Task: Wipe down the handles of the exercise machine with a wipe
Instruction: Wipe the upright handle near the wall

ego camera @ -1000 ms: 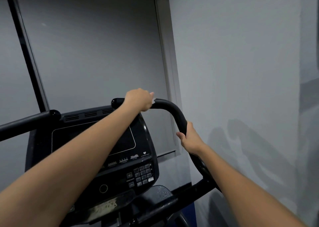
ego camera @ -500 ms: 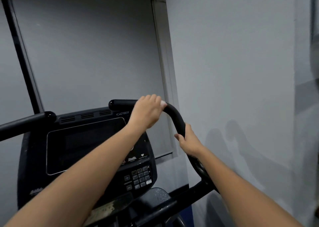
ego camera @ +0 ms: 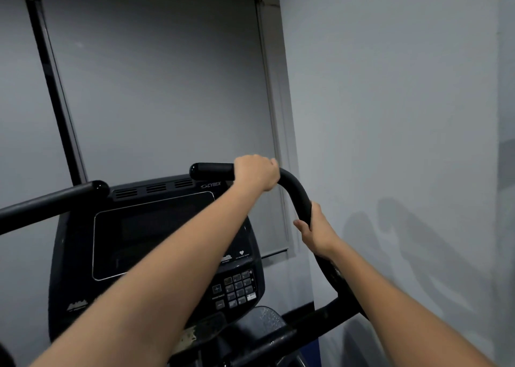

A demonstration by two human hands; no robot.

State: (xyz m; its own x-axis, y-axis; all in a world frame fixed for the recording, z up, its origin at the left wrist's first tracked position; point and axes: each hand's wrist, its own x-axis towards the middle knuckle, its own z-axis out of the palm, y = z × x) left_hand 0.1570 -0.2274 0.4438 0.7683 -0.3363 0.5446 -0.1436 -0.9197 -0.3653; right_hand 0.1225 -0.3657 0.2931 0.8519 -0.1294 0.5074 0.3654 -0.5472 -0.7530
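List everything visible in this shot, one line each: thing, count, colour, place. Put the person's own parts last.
right handle: 1, black, curved bar right of the console, both hands on it
left handle: 1, black, straight bar coming in from the left edge
console: 1, black, centre, dark screen with a keypad at its lower right
roller blind: 1, grey, behind the machine
wall: 1, pale grey, right side, with shadows of the arms
wipe: not visible now; it may be hidden under the left hand
left hand: 1, curled round the top of the right handle
right hand: 1, gripping the right handle lower down
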